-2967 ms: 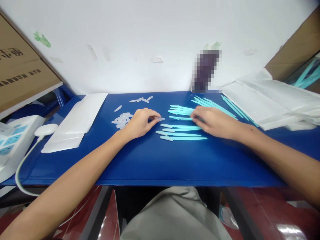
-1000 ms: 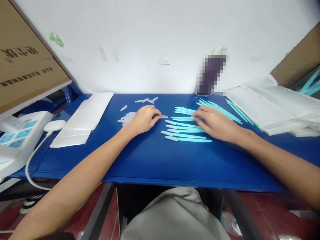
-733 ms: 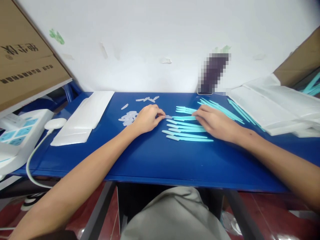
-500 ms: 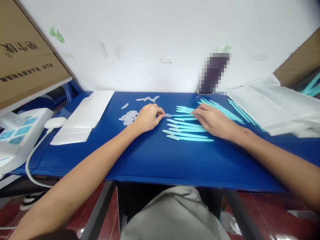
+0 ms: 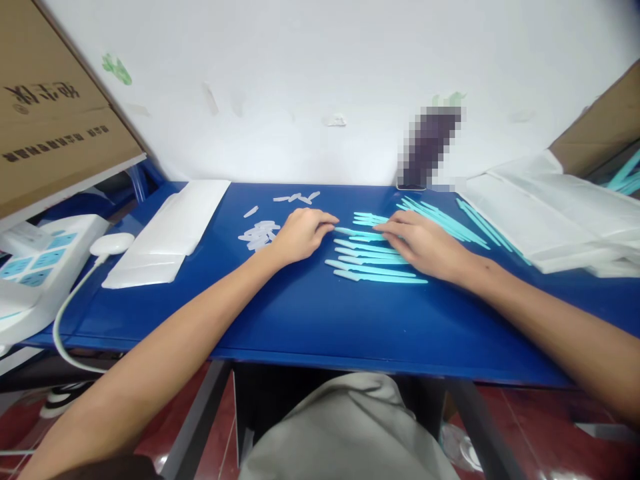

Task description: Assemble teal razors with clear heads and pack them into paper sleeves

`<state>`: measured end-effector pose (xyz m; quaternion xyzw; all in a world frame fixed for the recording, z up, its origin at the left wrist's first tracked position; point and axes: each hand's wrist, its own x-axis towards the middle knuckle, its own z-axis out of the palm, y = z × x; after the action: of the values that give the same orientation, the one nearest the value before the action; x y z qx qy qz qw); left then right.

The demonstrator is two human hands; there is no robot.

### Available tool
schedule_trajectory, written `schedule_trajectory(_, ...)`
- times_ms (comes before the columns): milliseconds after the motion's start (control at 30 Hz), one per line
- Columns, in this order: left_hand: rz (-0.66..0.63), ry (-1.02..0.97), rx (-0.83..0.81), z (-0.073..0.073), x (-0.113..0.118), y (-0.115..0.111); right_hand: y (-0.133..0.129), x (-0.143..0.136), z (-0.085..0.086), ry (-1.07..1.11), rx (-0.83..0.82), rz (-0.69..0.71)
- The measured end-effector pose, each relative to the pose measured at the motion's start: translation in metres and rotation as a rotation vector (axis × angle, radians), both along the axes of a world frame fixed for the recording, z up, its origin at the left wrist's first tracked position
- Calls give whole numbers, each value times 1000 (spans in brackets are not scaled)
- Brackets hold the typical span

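My right hand (image 5: 423,243) pinches the handle of a turquoise eyebrow razor (image 5: 357,233), which points left. At its other end, the thumb and index finger of my left hand (image 5: 300,235) close on the tip, where a clear cap (image 5: 342,230) appears to cover the blade. More turquoise eyebrow razors (image 5: 373,269) lie in a row below and beside my right hand, partly hidden by it. To the left of my left hand is a loose pile of clear caps (image 5: 259,235).
Several caps (image 5: 299,198) lie farther back on the blue table (image 5: 320,320). More razors (image 5: 447,223) sit behind my right hand, near white plastic bags (image 5: 555,213). A white sleeve (image 5: 167,233), power strip (image 5: 45,267) and carton (image 5: 60,127) are left. A blurred phone (image 5: 427,150) leans on the wall.
My right hand has moved left with the razor. The gap between my hands has narrowed, and the cap and razor that met end to end now overlap.
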<state>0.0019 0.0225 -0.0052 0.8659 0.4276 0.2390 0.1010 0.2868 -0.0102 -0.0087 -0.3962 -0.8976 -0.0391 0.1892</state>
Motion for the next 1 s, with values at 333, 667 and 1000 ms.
schedule_trajectory(333, 323, 349, 61, 9, -47, 14, 0, 7, 6, -77, -58, 6)
schedule_trajectory(667, 278, 424, 129, 12, -37, 26, 0, 9, 8, 15, -157, 21)
schedule_trajectory(1000, 11, 369, 74, 21, -16, 25, -15, 7, 15, 118, -181, -143)
